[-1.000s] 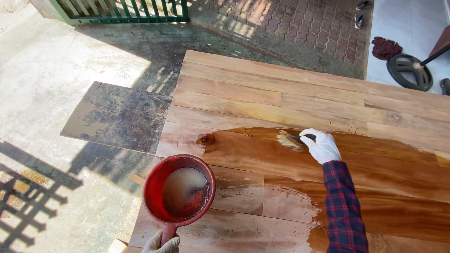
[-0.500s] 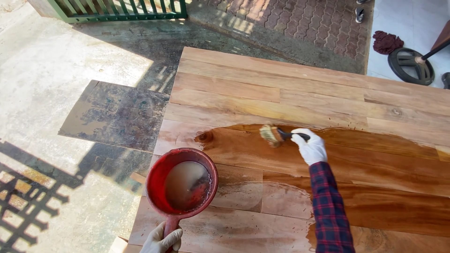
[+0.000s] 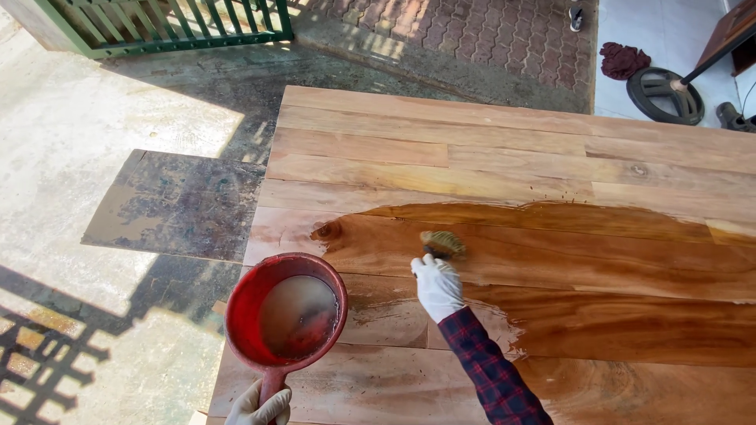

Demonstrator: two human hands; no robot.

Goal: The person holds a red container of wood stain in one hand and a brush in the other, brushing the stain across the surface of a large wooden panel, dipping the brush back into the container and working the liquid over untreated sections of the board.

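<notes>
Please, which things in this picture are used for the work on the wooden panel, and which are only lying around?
In use:
- brush, held by the right hand
- red pot of cloudy liquid, handle held by the left hand
- wooden panel, partly wet and darker

Lying about:
- dark red cloth
- round black base
- flat board on the concrete

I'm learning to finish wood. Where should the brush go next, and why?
Probably a short stroke left toward the knot: the brush in the right hand sits inside the wet dark patch, while the boards beyond it look pale and dry. The left hand holds the red pot close.
</notes>
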